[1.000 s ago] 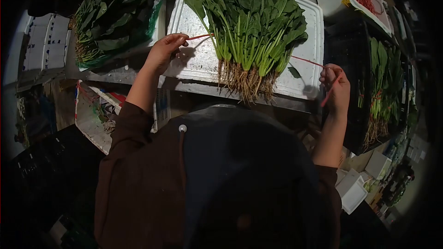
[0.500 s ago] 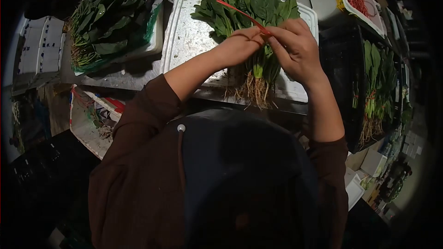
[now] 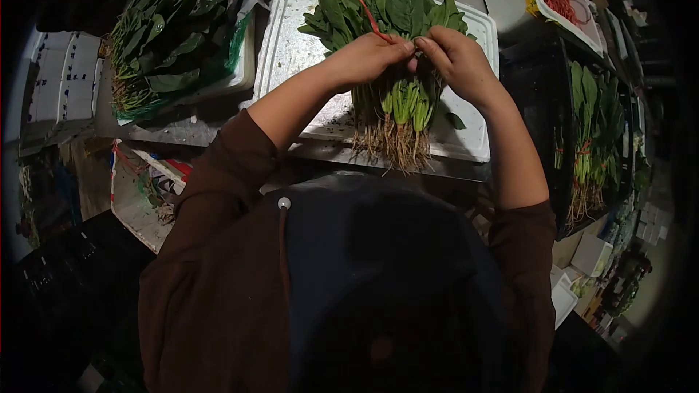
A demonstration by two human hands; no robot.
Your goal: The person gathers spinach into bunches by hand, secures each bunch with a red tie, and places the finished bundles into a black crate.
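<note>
A bunch of leafy spinach [image 3: 408,7] with green stems and brown roots lies on a white foam lid [image 3: 287,51], roots toward me. Over its middle, my left hand [image 3: 371,57] is closed in a pinch on a red tie strip [image 3: 361,1], whose free end sticks up across the leaves. My right hand [image 3: 462,65] is closed too, its thumb and finger meeting the left fingertips above the stems. What sits between the right fingertips is too small to make out. A loose leaf [image 3: 455,121] rests on the lid beside the roots.
A large pile of greens [image 3: 175,36] on green plastic stands to the left. At upper right, a white box [image 3: 593,33] holds red strips. A black crate [image 3: 535,87] on the right contains tied bunches [image 3: 586,145]. A white bin [image 3: 138,204] sits at lower left.
My right hand has turned and shifted slightly, opening more view of the stems. The red strip's free end now points more upright. The loose leaf by the roots has come into view.
</note>
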